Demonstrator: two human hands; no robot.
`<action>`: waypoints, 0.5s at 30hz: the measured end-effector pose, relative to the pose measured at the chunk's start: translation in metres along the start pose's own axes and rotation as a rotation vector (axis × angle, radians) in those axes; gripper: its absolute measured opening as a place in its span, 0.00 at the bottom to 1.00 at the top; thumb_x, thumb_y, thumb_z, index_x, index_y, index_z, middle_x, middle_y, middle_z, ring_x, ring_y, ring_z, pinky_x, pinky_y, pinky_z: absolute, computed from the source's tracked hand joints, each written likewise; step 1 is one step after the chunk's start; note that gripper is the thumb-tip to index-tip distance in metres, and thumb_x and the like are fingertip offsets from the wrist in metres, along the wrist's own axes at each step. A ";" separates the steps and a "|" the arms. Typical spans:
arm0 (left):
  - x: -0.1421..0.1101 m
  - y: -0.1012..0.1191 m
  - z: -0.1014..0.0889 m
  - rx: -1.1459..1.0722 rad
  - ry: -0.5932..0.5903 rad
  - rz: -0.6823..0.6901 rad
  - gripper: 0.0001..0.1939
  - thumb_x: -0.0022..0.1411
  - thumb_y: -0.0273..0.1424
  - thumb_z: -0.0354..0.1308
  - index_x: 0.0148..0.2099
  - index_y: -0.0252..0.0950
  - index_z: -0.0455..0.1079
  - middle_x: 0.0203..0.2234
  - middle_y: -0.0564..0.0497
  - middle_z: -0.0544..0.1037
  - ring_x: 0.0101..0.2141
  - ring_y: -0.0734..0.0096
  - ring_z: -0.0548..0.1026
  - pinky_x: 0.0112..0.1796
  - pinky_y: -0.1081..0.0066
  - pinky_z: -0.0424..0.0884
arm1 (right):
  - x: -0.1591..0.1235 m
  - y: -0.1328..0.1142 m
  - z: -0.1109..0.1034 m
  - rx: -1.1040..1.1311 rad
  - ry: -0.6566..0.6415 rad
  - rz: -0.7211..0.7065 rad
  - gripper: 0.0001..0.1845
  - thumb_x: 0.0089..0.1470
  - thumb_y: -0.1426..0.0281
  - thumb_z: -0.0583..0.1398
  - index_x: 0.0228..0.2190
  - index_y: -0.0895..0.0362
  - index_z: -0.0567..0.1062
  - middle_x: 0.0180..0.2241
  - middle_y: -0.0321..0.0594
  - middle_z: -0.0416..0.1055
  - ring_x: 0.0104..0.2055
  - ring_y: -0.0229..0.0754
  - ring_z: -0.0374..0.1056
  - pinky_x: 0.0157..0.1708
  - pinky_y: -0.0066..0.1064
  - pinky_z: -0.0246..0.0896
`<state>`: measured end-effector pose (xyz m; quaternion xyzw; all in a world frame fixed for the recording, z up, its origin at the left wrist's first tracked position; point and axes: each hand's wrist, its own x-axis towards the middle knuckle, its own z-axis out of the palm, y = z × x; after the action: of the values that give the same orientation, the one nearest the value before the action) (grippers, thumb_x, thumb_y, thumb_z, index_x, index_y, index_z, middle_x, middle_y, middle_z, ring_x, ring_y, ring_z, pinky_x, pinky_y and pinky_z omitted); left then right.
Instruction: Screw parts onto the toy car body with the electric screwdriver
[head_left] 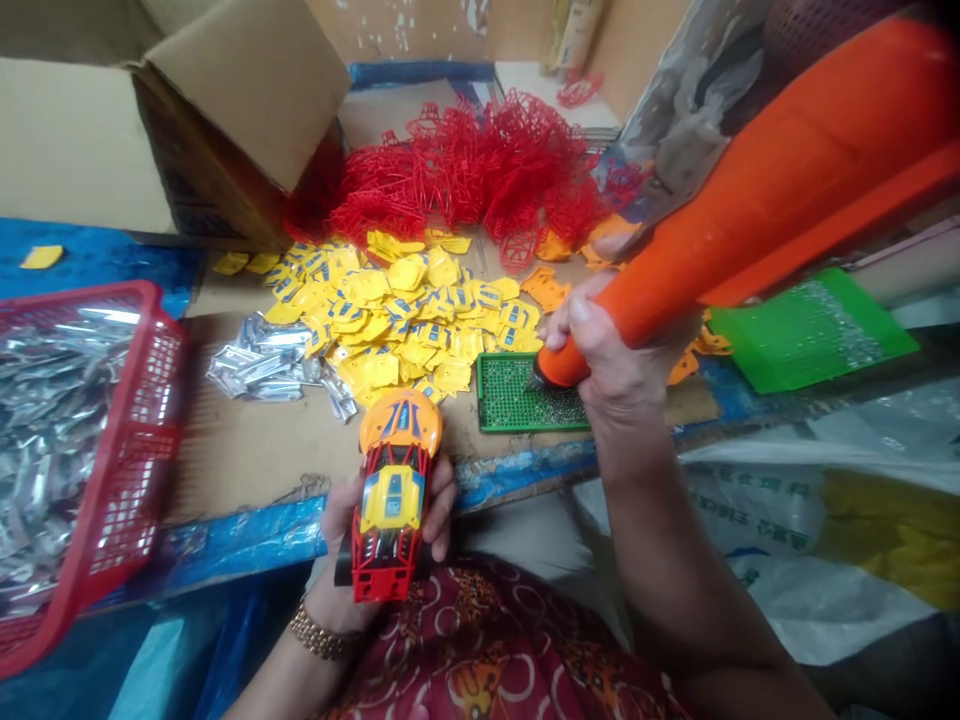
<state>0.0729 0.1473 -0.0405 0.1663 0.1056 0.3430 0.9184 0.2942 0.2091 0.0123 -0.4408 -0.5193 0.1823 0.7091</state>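
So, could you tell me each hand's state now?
Left hand: closed, holding a toy car body.
Right hand: closed, holding an orange electric screwdriver.

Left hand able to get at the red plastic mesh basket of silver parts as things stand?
Probably yes: nothing stands between the left hand and the red plastic mesh basket. But that hand holds a red-and-yellow plastic toy car body, so it likely needs freeing first.

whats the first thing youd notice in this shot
The big orange electric screwdriver in the right hand stands out first at right, its tip at a green tray of screws. Below centre, the left hand holds a red and yellow toy car body. Behind lie heaps of yellow plastic parts and red plastic frames.
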 end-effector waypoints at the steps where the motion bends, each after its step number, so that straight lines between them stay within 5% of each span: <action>1: 0.000 0.000 0.000 0.000 -0.005 -0.002 0.20 0.54 0.43 0.63 0.43 0.33 0.71 0.34 0.48 0.72 0.26 0.72 0.70 0.26 0.69 0.76 | 0.000 0.000 0.000 -0.003 0.004 0.002 0.17 0.51 0.54 0.64 0.42 0.42 0.70 0.24 0.30 0.63 0.20 0.38 0.62 0.25 0.35 0.65; 8: 0.000 0.001 0.000 -0.007 -0.012 -0.014 0.20 0.54 0.42 0.63 0.44 0.33 0.71 0.34 0.47 0.72 0.26 0.72 0.71 0.26 0.69 0.76 | -0.001 -0.002 -0.001 0.161 0.033 0.024 0.09 0.50 0.67 0.66 0.34 0.49 0.72 0.23 0.29 0.65 0.20 0.36 0.63 0.24 0.34 0.64; 15: 0.000 0.000 0.002 -0.016 -0.001 -0.006 0.21 0.55 0.42 0.63 0.45 0.33 0.71 0.34 0.47 0.73 0.26 0.72 0.71 0.26 0.69 0.77 | -0.002 -0.001 -0.002 0.094 0.045 0.053 0.10 0.49 0.61 0.67 0.31 0.45 0.71 0.24 0.30 0.65 0.21 0.39 0.62 0.25 0.38 0.66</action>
<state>0.0739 0.1467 -0.0391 0.1589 0.1028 0.3411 0.9208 0.2946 0.2065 0.0125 -0.4244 -0.4824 0.2154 0.7354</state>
